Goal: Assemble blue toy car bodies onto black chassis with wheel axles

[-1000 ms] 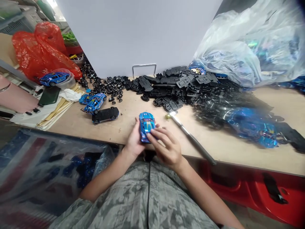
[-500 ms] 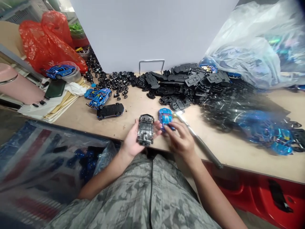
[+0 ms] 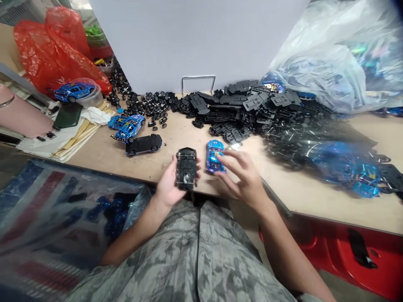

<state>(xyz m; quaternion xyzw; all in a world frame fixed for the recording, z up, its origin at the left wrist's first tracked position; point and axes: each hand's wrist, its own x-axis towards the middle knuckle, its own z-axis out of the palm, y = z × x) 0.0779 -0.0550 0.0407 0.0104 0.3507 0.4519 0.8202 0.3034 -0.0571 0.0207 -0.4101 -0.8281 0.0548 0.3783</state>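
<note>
My left hand (image 3: 168, 184) is closed round a black toy-car chassis (image 3: 186, 167), held flat near the table's front edge. My right hand (image 3: 244, 176) pinches a blue toy-car body shell (image 3: 214, 156) just to the right of the chassis, a small gap between the two parts. Both hands hover low over the wooden table (image 3: 176, 142). A metal rod (image 3: 273, 201) runs under my right wrist, mostly hidden.
Black chassis parts (image 3: 248, 109) and loose wheels (image 3: 151, 108) are heaped at the back. Two blue cars (image 3: 126, 126) and a black chassis (image 3: 144, 144) lie left. Blue shells (image 3: 346, 167) lie right, plastic bags behind. Another person's arm (image 3: 22, 119) is at far left.
The blue shell came off the chassis: a second ago both hands held one whole car. The left hand kept the chassis; the right drew the shell away to the right.
</note>
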